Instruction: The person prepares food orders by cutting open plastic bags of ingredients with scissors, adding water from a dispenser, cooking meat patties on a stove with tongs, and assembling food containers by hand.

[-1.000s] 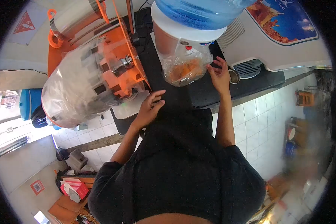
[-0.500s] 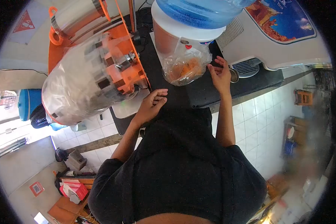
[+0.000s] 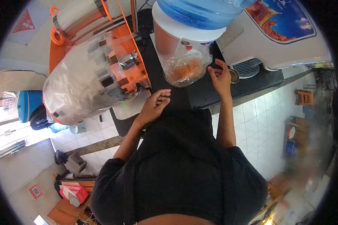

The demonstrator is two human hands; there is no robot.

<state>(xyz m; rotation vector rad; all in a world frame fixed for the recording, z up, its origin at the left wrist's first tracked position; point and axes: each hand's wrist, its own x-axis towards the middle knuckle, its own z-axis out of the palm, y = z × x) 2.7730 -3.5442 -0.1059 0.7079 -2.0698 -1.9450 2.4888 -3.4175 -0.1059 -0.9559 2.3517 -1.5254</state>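
Observation:
A clear plastic bag with orange contents (image 3: 187, 71) hangs at the front of the white water dispenser (image 3: 169, 28). My right hand (image 3: 221, 81) is just right of the bag, fingers apart and holding nothing; whether a fingertip touches the bag is hard to tell. Behind that hand, a small round metal cup (image 3: 234, 76) is partly hidden. Over the near edge of the black counter (image 3: 176, 98) is my left hand (image 3: 153, 107), its fingers loosely bent and nothing in them. To its left stands an orange machine (image 3: 127, 71) wrapped in clear plastic.
A blue water bottle (image 3: 202, 15) sits on top of the dispenser. At the right is a large pale drinks machine (image 3: 274, 48) with a drip tray (image 3: 248, 70). A grey-white board (image 3: 129, 107) lies under the orange machine. An orange stool (image 3: 304, 97) stands on the tiled floor.
Both hands have stayed almost in place. My left hand has shifted very slightly to the right, and the right hand's fingers have moved a little.

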